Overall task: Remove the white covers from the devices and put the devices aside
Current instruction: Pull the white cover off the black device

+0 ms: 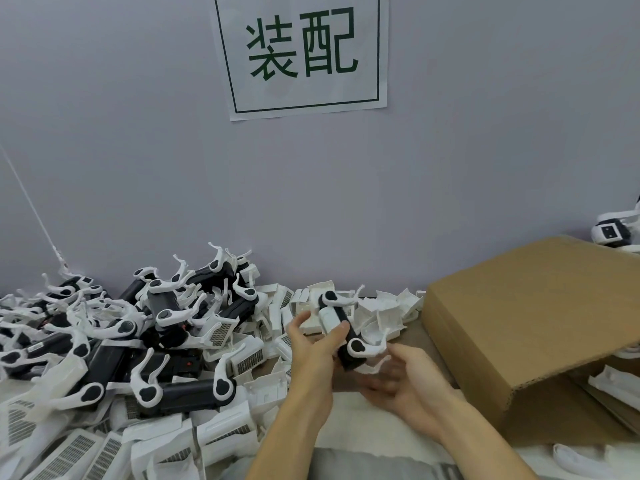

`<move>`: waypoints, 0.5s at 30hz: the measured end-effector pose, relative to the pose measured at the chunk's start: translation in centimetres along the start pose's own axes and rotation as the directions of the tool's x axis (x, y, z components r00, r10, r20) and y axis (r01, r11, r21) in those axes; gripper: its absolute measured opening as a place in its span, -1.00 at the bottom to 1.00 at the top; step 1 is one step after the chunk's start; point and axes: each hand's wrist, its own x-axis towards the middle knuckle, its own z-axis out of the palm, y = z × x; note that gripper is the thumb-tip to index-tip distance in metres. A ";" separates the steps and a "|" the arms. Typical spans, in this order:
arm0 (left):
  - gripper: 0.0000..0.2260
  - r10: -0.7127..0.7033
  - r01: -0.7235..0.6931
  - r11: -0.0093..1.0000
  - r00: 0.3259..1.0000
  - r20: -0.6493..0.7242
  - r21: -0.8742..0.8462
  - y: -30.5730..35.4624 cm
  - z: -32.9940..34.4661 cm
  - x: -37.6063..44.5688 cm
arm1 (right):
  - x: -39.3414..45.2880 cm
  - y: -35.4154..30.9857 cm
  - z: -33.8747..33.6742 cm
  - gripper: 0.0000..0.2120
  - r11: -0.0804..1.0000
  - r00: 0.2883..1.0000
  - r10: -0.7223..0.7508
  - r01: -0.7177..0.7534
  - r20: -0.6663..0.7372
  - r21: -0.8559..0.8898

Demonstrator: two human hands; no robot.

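Observation:
A black device (341, 327) with white curved arms at both ends is tilted upright above the table, a white cover part still showing on its upper half. My left hand (313, 344) grips its middle from the left, the thumb across the white part. Just below and to the right, my right hand (401, 379) is blurred, palm up, fingers spread under the device's lower end; whether it touches the device is unclear. A heap of bare black devices (166, 341) fills the left of the table. Removed white covers (384, 315) lie behind the hands and in front left (156, 441).
An open cardboard box (533, 327) lies on its side at the right, with white parts inside its mouth (616, 386). One more device (613, 233) sits behind the box. A paper sign (301, 53) hangs on the grey wall. A white pad (349, 424) covers the table near me.

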 end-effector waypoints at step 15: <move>-0.85 -0.036 0.036 0.999 0.999 -0.027 -0.029 0.4 0.9 -0.6 | -0.2 2.2 1.2 -0.48 0.154 0.703 -0.675 0.432 0.225 -0.888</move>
